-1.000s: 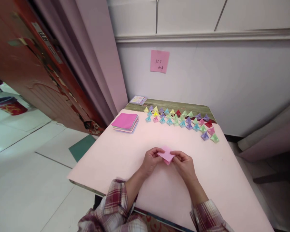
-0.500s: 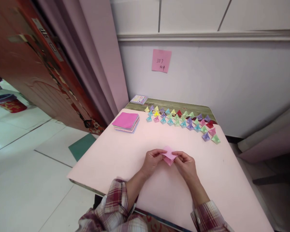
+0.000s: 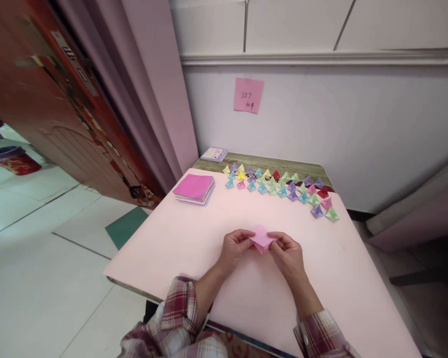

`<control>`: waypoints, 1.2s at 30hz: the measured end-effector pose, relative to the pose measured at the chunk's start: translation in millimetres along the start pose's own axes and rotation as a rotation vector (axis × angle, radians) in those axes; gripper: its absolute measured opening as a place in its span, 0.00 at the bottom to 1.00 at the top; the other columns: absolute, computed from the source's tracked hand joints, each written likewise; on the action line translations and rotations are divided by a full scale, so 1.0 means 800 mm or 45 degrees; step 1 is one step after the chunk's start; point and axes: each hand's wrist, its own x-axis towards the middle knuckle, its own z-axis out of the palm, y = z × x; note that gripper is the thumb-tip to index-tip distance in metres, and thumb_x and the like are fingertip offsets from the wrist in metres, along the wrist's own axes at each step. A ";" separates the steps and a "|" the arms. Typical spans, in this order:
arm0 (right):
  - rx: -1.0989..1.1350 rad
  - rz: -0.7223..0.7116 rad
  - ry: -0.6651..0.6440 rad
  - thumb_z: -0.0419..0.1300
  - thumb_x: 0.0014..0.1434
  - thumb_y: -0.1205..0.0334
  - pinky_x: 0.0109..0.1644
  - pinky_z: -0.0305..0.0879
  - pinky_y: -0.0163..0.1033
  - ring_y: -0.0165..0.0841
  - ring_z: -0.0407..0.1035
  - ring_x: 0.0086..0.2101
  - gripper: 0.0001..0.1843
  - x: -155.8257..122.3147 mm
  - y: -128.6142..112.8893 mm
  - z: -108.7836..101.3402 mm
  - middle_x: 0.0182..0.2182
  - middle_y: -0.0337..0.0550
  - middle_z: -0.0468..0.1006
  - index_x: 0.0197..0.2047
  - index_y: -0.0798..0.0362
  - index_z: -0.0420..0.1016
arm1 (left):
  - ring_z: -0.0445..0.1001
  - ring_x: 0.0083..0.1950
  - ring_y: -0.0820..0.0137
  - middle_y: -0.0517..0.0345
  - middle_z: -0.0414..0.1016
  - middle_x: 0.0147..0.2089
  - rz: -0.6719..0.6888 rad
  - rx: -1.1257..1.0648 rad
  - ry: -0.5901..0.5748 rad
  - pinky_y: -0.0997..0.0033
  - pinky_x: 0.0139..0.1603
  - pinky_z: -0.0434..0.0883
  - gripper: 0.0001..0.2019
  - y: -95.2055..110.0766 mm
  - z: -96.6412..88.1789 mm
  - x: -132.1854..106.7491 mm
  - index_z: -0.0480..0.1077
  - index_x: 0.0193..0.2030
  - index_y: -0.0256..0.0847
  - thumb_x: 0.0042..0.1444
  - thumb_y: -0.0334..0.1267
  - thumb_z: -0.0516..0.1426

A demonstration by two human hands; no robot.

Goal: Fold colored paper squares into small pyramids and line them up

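Note:
A pink sheet of origami paper [image 3: 262, 235], folded into a small layered shape, is held between my two hands above the table. My left hand [image 3: 236, 248] pinches its left corner between thumb and fingers. On the other side, my right hand [image 3: 288, 252] pinches the right corner in the same way. A lower flap of the paper hangs towards me under the top layer. Beyond the hands, several small folded paper shapes [image 3: 272, 189] in many colours stand in rows.
A stack of square paper [image 3: 194, 187], bright pink on top, lies at the table's left. Behind it is a small printed packet [image 3: 214, 154]. The table [image 3: 164, 243] has a pale pink cover. A pink note [image 3: 248, 95] is stuck on the wall, and a red door [image 3: 59, 99] stands left.
Both hands keep their pinch on the pink paper. They have spread slightly apart, and the paper's top layer lies a little flatter and wider. The rest stays in place.

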 end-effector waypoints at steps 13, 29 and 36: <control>-0.010 0.078 0.040 0.68 0.49 0.50 0.25 0.61 0.33 0.29 0.66 0.22 0.16 -0.005 -0.011 0.008 0.22 0.38 0.75 0.28 0.54 0.75 | 0.72 0.34 0.72 0.57 0.77 0.31 0.025 0.056 0.052 0.72 0.40 0.68 0.09 -0.003 -0.003 0.003 0.75 0.30 0.36 0.45 0.38 0.67; 0.122 0.103 -0.054 0.70 0.47 0.50 0.28 0.65 0.34 0.32 0.70 0.26 0.23 -0.006 -0.009 0.016 0.26 0.39 0.77 0.42 0.50 0.69 | 0.70 0.31 0.73 0.60 0.73 0.29 -0.202 0.062 -0.096 0.74 0.35 0.65 0.16 0.014 0.000 0.008 0.75 0.36 0.36 0.41 0.41 0.69; 0.060 0.103 -0.215 0.69 0.49 0.49 0.29 0.64 0.34 0.31 0.69 0.26 0.25 -0.009 -0.019 0.014 0.27 0.38 0.76 0.47 0.51 0.70 | 0.67 0.27 0.74 0.60 0.72 0.25 -0.297 0.164 -0.080 0.73 0.31 0.62 0.16 0.019 0.002 0.007 0.75 0.28 0.34 0.38 0.45 0.69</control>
